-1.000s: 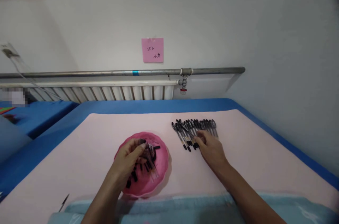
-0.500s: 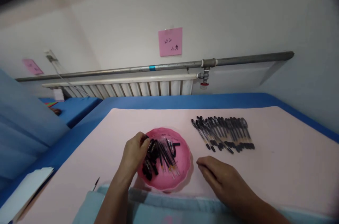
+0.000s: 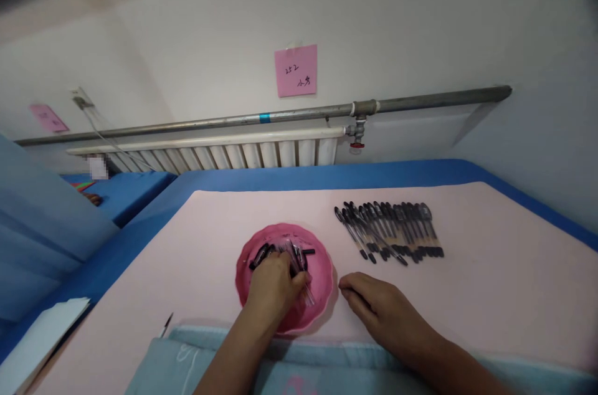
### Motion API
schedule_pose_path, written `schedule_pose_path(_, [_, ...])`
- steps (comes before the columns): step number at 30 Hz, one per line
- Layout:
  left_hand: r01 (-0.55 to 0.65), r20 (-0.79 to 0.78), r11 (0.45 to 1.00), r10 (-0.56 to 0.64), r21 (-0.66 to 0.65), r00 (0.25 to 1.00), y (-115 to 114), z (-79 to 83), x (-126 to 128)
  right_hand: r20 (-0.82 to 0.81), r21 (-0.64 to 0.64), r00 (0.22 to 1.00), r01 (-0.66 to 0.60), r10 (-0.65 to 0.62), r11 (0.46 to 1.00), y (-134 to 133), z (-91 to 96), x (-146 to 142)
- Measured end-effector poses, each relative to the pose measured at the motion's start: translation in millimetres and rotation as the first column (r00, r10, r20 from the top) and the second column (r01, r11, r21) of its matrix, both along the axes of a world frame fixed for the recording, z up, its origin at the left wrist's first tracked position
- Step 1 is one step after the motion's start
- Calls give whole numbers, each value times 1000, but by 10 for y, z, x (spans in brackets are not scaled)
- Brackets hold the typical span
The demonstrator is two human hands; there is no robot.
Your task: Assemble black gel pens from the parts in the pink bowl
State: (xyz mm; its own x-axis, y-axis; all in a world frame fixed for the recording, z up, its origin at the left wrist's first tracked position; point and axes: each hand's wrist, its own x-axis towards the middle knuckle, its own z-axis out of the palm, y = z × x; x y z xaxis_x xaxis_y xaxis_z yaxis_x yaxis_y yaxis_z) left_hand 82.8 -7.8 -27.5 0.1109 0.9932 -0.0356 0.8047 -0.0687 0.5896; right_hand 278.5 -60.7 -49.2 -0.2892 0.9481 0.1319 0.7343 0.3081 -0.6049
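A pink scalloped bowl (image 3: 326,298) holds black pen caps (image 3: 261,255), thin clear-ended pen refills (image 3: 309,296) and other small black pen parts. My left hand (image 3: 275,283) reaches down into it, fingers curled over the refills with the thumb on the right side; its fingertips are hidden, so what they grip cannot be made out. Just right of the bowl, my right hand (image 3: 378,308) rests closed on the pink surface, and anything inside it is hidden. Beyond it lies a row of capped black gel pens (image 3: 397,227), one slanting across the others.
Pink sheeting (image 3: 490,270) covers the blue-edged table (image 3: 327,172). A light-blue cloth (image 3: 163,364) lies at the near edge, with a fine pointed item (image 3: 167,323) beside it. White papers (image 3: 42,333) sit at the left. A radiator (image 3: 261,152) and pipe run along the wall.
My left hand has moved right, from the black caps at the bowl's left side to over the refills in its middle. My right hand stays closed beside the bowl. The view has shifted slightly.
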Motion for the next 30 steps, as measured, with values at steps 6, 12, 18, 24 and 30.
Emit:
schedule_pose_path(6, [9,-36,1000,-9,-9,999,-11,5,-18,25,14,1000,0,-1,1000,7,-38,15])
schedule_pose_path(12, [-10,14,1000,10,3,1000,34,29,-95,39,19,999,1,-2,1000,6,-37,19])
schedule_pose_path(18, [-165,441,966,238,-196,865,141,203,-397,60,27,998,14,-16,1000,10,-52,25])
schedule_pose_path(24, [-164,614,941,318,-296,722,155,206,-420,38,32,999,11,-12,999,17,-64,37])
schedule_pose_path(30, [-128,516,960,243,-248,821,181,79,-415,33,36,998,46,-48,998,21,-47,26])
